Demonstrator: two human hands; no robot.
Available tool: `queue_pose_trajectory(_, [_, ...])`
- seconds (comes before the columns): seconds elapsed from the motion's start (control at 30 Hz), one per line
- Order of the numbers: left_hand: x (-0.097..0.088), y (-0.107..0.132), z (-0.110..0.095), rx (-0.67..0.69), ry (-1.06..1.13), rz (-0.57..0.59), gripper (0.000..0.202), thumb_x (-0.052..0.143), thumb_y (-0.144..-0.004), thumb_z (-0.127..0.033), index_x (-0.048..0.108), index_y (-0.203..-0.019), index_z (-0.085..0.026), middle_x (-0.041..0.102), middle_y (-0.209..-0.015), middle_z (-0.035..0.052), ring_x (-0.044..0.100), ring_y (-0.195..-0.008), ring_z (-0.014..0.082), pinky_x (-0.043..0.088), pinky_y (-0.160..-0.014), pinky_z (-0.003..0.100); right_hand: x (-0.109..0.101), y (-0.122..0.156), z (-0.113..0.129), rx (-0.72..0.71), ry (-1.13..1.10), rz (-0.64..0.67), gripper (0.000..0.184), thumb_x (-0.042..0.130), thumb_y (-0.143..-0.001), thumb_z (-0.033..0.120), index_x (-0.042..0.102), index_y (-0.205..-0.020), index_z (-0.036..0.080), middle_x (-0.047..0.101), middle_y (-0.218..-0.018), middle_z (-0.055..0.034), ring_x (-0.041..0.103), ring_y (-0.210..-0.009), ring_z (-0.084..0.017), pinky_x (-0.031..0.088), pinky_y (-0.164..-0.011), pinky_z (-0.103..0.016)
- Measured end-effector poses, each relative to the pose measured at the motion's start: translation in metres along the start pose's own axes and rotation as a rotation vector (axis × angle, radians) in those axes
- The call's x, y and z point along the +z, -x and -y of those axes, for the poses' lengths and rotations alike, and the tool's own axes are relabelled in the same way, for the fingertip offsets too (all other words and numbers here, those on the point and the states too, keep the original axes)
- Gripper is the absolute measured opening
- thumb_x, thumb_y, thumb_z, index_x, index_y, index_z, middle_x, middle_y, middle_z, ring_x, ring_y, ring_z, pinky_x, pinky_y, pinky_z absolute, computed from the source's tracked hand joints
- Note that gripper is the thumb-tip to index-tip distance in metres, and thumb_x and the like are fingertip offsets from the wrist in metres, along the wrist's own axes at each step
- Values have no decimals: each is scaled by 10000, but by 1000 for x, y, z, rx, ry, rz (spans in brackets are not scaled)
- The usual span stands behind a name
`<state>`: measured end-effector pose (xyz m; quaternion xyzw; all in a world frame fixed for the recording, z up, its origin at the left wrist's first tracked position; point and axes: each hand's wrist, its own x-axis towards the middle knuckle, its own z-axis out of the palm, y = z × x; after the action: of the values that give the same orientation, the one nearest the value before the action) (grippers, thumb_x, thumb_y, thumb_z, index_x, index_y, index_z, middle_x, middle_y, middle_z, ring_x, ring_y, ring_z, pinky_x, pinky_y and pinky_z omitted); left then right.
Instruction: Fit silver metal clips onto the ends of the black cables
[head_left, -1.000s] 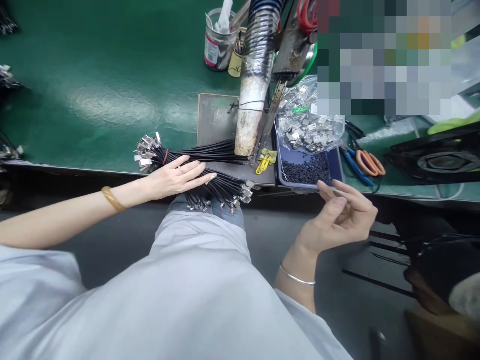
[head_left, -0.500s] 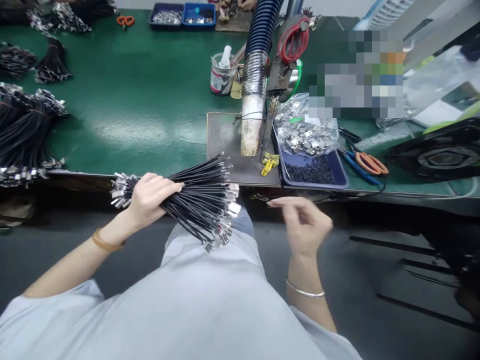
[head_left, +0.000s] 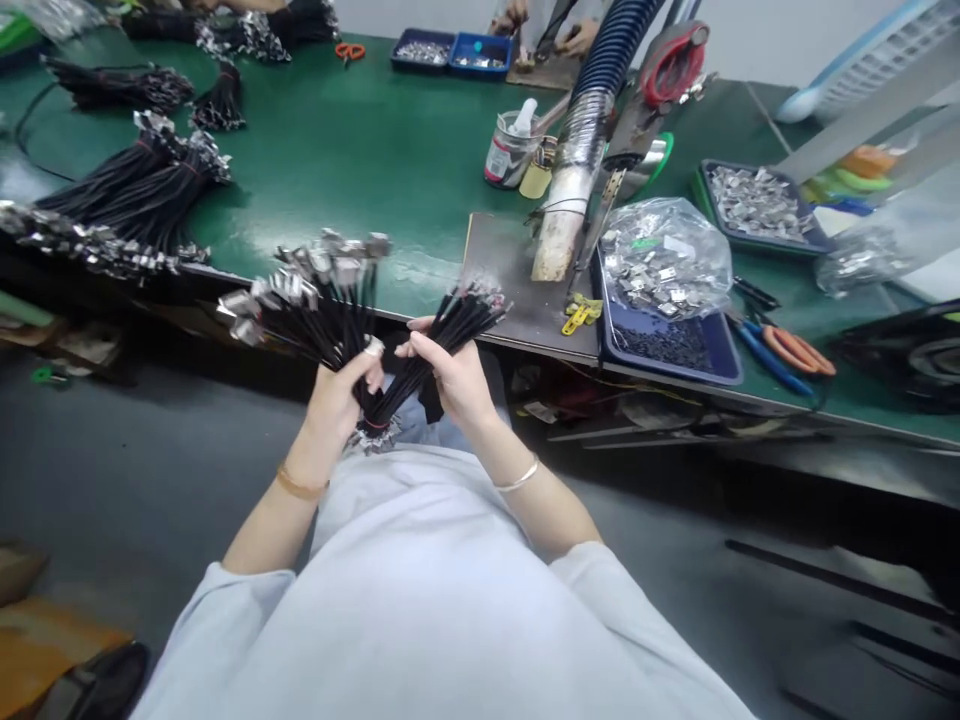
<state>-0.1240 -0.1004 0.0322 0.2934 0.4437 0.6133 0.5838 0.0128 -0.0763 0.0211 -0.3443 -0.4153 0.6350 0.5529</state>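
A bundle of black cables point(head_left: 319, 325) with silvery metal ends is split into two fans above my lap. My left hand point(head_left: 337, 400) is closed round the left fan, whose broad metal connectors point up and left. Around the right fan, which has smaller tips, my right hand point(head_left: 454, 375) is closed, thumb on top. Both fans meet at the bottom, where a red tie point(head_left: 376, 425) binds them just above more metal ends. Part of each fan is hidden behind my fingers.
Tied cable bundles point(head_left: 142, 195) lie at the green table's left. A fume hose point(head_left: 562, 230) hangs over a dark board point(head_left: 499, 255). Right of it stand a blue tray point(head_left: 671, 370) with a bag of metal parts point(head_left: 667, 260), pliers point(head_left: 780, 355) and another parts tray point(head_left: 757, 205). A co-worker's hands point(head_left: 577, 38) show behind.
My right hand has come in from the right and taken hold of part of the cables. The bundle has turned from lying sideways to upright, its fan now split. The view has shifted left.
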Motion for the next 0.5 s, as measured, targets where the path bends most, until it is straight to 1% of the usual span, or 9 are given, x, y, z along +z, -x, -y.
queue_pose_trajectory(0.07, [-11,-2,-16,-63,130,-110,265,741,-813,-209,529,-657,-178,325,-427,-119,311,-365,34,354,-434,163,-5,15,4,-16,10,8,331,818,-741,530,660,-782,242,654,-662,48,720,-746,-177,593,-907,-389])
queue_pose_trajectory(0.1, [-19,-3,-26,-68,191,-161,282,678,-883,-199,507,-660,-184,300,-421,-120,287,-352,38,328,-418,162,-9,25,6,-23,19,18,348,806,-753,550,643,-737,243,663,-672,42,719,-761,-176,591,-915,-392])
queue_pose_trajectory(0.17, [-33,-3,-42,-32,292,-260,312,565,-987,-210,507,-681,-186,278,-411,-121,251,-337,41,310,-413,156,-17,46,8,-34,53,55,392,789,-764,604,644,-692,247,708,-717,17,731,-836,-194,585,-954,-412])
queue_pose_trajectory(0.23, [-40,-2,-51,-17,341,-346,353,491,-1033,-210,516,-683,-183,253,-389,-120,230,-325,39,289,-405,145,-22,65,9,-43,90,113,388,785,-767,630,692,-710,258,745,-768,-8,751,-938,-237,580,-990,-448])
queue_pose_trajectory(0.3, [-38,-2,-55,-73,325,-381,388,435,-1052,-187,529,-675,-179,244,-371,-115,229,-313,42,286,-394,142,-24,76,8,-38,102,141,349,781,-793,602,729,-726,264,772,-832,-29,751,-1038,-267,551,-1057,-478])
queue_pose_trajectory(0.33, [-34,-3,-56,-111,295,-372,400,416,-1053,-169,538,-673,-174,249,-368,-112,234,-308,42,286,-387,140,-25,78,8,-27,95,135,336,776,-803,592,742,-737,264,784,-877,-36,745,-1077,-270,531,-1091,-480])
queue_pose_trajectory(0.4, [-23,-10,-59,-179,208,-297,389,411,-1040,-135,573,-688,-159,276,-373,-108,253,-305,36,294,-375,132,-25,72,8,24,43,76,331,772,-800,595,757,-767,266,799,-965,-33,734,-1115,-260,514,-1118,-463])
queue_pose_trajectory(0.47, [-10,-26,-66,-210,101,-167,313,459,-1006,-108,621,-740,-140,318,-392,-106,285,-308,32,313,-368,125,-26,58,9,101,-56,-1,349,780,-771,613,762,-814,267,803,-1036,-26,727,-1128,-250,539,-1082,-440])
queue_pose_trajectory(0.5, [-2,-37,-70,-204,51,-100,259,492,-979,-92,642,-772,-134,337,-400,-104,308,-311,36,319,-361,124,-27,49,9,139,-113,-33,360,790,-753,614,761,-836,265,803,-1060,-25,724,-1135,-249,555,-1056,-430])
